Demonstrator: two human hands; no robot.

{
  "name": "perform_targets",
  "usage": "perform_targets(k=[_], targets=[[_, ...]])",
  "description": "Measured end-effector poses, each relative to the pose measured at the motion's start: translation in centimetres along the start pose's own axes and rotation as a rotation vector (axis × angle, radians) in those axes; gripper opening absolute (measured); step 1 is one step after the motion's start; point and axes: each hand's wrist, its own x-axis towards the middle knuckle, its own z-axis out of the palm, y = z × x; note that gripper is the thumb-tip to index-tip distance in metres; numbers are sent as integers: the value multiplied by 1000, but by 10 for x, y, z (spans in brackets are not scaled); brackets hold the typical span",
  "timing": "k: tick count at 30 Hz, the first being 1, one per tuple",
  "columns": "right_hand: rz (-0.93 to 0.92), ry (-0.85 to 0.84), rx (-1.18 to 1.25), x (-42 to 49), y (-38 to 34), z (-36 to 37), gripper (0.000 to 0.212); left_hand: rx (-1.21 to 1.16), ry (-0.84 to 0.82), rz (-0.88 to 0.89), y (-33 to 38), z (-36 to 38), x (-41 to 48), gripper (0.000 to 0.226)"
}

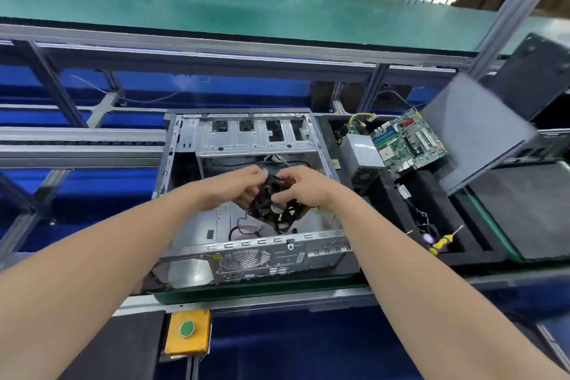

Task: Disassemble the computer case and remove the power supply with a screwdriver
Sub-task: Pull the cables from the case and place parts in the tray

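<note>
Your left hand [246, 183] and right hand [303, 187] both grip a black cooling fan [277, 210], held just above the open computer case [246, 139] on the table [262, 287]. The case lies open face up, its long axis running away from you and its rear panel nearest you. The power supply [362, 149] lies in the black foam tray [385, 194] to the right, wires at its far end, with the motherboard [407, 142] against its right side. The screwdriver [442, 241] lies nearer you in the tray, tip pointing away to the right. A grey side panel [475, 133] leans over the tray's right side.

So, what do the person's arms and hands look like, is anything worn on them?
Both forearms are bare as far as the picture edge; no sleeves show. The left hand and the right hand have no gloves. No watch, band or wrist strap shows on either wrist. Rings: none seen, though some fingers are hidden.
</note>
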Motion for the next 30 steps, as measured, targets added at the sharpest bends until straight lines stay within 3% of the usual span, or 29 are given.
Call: perform_targets(k=[4,9,12,15,21,25,27,30], targets=[[-110,156,209,-14,-3,-20,8,-106,24,89,21,2,10,53],[-171,381,217,-32,3,-51,23,-158,107,208,48,3,28,30],[-198,531,407,-41,12,-68,21,-67,-89,165,60,6,39,28],[-183,620,601,-45,21,-84,13,184,-287,130,61,14,48,27],[-132,605,619,-40,56,-120,21,-53,-18,214,93,40,78,19],[-100,609,709,-35,86,-143,27,-31,154,187,123,67,111,21],[-92,588,742,-34,104,-155,15,-104,189,154,137,86,129,20],[-44,565,743,-35,133,-172,26,-220,184,45,151,118,155,16]])
